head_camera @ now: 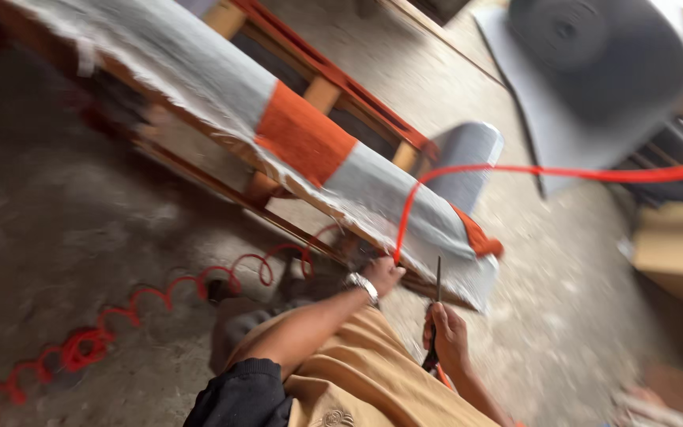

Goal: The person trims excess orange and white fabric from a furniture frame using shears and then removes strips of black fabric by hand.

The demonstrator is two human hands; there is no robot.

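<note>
Scissors with thin dark blades and red-and-black handles [436, 316] stand upright in the right hand [446, 336], whose fingers are clenched around the handles, the blade tips pointing up toward the lower edge of the long wooden furniture frame covered in grey fabric with an orange band [302, 138]. The left hand [381, 275], with a silver metal wristwatch [362, 285] on its wrist and a dark sleeve pushed up the forearm, reaches to that same lower edge beside the scissors; whether its fingers grasp the fabric or merely press on it cannot be told through the blur. A red coiled air hose [160, 296] trails across the dusty concrete floor [65, 229] on the left, then rises past the left hand and arcs off to the right. The person's tan trousers [365, 372] fill the bottom of the view. A roll of grey fabric [586, 47] lies on the floor at the upper right, well apart from both hands.
</note>
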